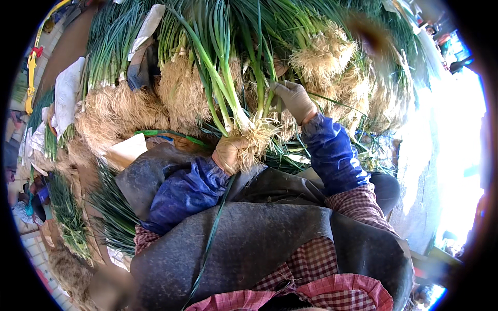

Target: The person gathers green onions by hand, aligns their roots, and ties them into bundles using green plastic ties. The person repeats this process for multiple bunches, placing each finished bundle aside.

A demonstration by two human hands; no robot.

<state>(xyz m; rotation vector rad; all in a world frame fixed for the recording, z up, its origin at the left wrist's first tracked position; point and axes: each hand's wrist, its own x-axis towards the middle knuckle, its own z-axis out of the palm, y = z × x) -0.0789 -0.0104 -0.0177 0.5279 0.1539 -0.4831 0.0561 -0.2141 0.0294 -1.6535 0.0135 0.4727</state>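
My left hand [231,154], in a pale glove, is closed around the root end of several green onions [228,90]. Their tangled, straw-coloured roots [255,140] spill over beside the fingers, and the leaves rise away from me. To the right, my gloved right hand [294,99] has its fingers bent in against a green stalk of the same bunch; the fingertips are partly hidden. A long thin leaf [211,241] hangs down from below my left hand across my dark apron [207,236].
Bundles of green onions [116,52] with shaggy roots [119,111] are heaped along the far side. Loose leaves [295,160] lie under my right forearm. More bundles [70,212] lie at the left, near people [28,207]. Bright light washes out the right side.
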